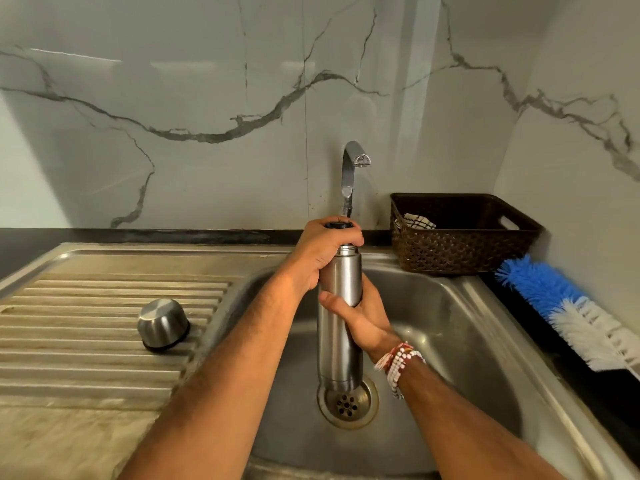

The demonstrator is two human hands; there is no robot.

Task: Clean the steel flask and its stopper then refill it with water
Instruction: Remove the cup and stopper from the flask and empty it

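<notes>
Sink [457, 327]: steel. Flask [341, 285]: upright above the drain [348, 406], under the tap [347, 174]. My right hand [365, 318]: fingers wrapped round the flask's middle. My left hand [320, 252]: fingers curled over the black stopper [338, 224] on top. Cup [162, 323]: upside down on the drainer [97, 296].

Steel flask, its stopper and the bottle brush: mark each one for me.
steel flask [342, 278]: head view, bare middle of the body.
stopper [339, 224]: head view, black top edge.
bottle brush [547, 292]: head view, blue bristles.
</notes>
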